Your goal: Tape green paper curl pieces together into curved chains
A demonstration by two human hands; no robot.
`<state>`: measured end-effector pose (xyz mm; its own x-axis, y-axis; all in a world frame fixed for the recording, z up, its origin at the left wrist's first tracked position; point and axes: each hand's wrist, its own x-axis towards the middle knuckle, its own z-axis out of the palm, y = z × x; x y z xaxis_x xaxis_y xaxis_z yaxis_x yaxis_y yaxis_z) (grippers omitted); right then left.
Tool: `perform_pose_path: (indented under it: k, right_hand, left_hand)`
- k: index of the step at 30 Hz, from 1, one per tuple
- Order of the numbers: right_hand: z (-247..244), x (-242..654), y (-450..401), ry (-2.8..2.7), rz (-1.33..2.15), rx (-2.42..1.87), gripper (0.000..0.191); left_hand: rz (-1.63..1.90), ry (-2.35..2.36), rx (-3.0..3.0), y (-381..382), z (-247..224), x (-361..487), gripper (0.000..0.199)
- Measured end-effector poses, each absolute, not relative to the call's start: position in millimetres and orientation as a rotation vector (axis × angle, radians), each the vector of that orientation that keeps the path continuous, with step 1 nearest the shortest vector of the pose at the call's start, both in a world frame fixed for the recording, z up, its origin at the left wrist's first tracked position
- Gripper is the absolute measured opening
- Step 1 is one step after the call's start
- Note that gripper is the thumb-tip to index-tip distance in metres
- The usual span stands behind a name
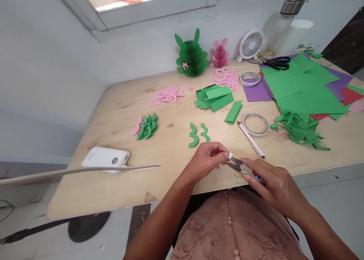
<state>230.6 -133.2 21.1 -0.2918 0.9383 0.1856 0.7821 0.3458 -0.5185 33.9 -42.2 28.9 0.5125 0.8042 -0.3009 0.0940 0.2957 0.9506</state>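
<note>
Near the table's front edge, my left hand pinches a small white piece between thumb and fingertips. My right hand holds small blue-handled snips, whose parted blades point left at the white piece. Just beyond my left hand lie two wavy green paper cutouts. A white pen and a roll of tape rest beyond my right hand.
Green paper strips, pink cutouts and a green cutout pile lie farther back. Paper figures and a fan stand by the wall. Green sheets and black scissors are at right; a power bank is at left.
</note>
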Motion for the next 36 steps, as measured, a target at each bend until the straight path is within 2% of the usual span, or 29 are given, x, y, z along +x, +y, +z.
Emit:
perform_pose_path:
  k: [14, 28, 36]
  right_hand:
    - [20, 229, -136, -2.191, 0.384, -1.488, 0.032]
    - [16, 227, -140, -1.865, 0.525, -1.613, 0.031]
    - [12, 205, -139, -1.591, 0.769, -1.626, 0.033]
  left_hand:
    - [0.719, 0.927, 1.233, -52, 25, 34, 0.012]
    - [0.950, 0.937, 0.868, -64, 20, 38, 0.012]
    - [1.017, 0.872, 0.511, -72, 23, 48, 0.013]
